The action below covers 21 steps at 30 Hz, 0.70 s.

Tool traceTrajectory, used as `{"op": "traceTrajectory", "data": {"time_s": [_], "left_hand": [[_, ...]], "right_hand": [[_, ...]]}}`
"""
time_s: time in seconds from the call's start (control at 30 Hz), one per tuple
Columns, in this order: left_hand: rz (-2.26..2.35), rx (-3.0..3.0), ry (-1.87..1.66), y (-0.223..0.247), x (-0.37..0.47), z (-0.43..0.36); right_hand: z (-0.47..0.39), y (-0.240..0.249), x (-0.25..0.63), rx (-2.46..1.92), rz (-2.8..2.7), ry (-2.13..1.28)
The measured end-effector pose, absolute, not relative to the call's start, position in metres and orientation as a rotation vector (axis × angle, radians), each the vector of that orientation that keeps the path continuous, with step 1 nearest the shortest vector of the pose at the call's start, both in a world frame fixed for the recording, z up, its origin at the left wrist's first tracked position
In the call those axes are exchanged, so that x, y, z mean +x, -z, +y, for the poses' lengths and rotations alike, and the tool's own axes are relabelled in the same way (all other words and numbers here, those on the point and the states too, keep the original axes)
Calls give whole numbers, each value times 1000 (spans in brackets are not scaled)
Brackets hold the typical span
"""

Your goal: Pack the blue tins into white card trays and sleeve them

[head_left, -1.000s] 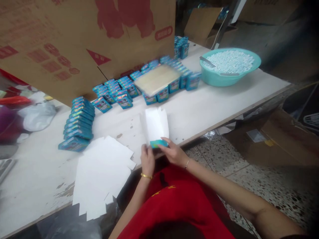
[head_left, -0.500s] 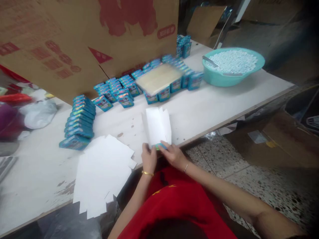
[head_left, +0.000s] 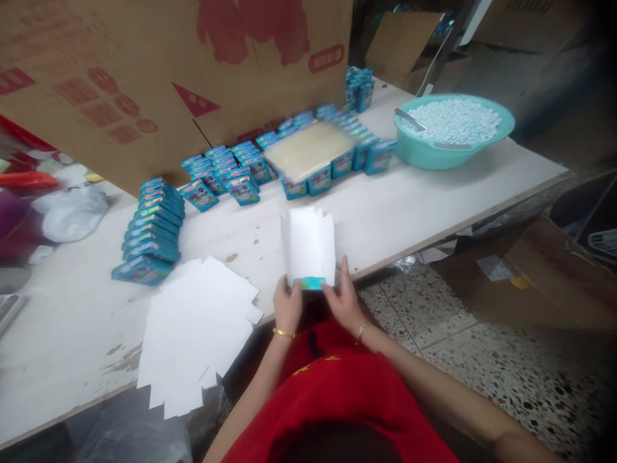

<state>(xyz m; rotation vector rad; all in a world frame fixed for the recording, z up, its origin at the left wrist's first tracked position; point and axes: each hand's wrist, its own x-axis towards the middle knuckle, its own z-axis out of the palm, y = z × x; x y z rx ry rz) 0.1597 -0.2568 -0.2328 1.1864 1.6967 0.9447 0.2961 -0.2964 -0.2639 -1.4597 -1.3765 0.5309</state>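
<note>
A partly folded carton blank point(head_left: 308, 241), white inside with a blue-green end flap turned up, lies at the table's front edge. My left hand point(head_left: 288, 302) pinches its near left corner between thumb and fingers. At the near right corner is my right hand point(head_left: 343, 299), its thumb at the flap and its fingers spread upward beside the carton's side. To the left, a fanned stack of flat white carton blanks point(head_left: 197, 328) overhangs the table edge.
Rows of blue printed boxes point(head_left: 149, 238) stand on the table point(head_left: 434, 199), some beneath a tan board point(head_left: 311, 151). A turquoise basin point(head_left: 429, 151) holds many small pale pieces and a metal scoop point(head_left: 409, 120). Behind them rises a large cardboard box point(head_left: 144, 77).
My right hand has moved off the middle of the flap to the right corner, its fingers opening outward. More of the blue-green flap shows. My left hand keeps its hold.
</note>
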Motion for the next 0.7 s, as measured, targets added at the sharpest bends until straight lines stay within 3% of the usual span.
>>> {"op": "traceTrajectory", "data": {"time_s": [0.23,0.43,0.7], "left_hand": [[1682,982,-1188,227,168,-274],[1645,1172,-1339,209,177,-282],[1532,1274,-1299,192,179,-285]], "right_hand": [[-275,240,283,-1416,-1281,-596],[-287,222,267,-1344,-832,-1297],[-289,200,265,-1237,-730,-1327]]}}
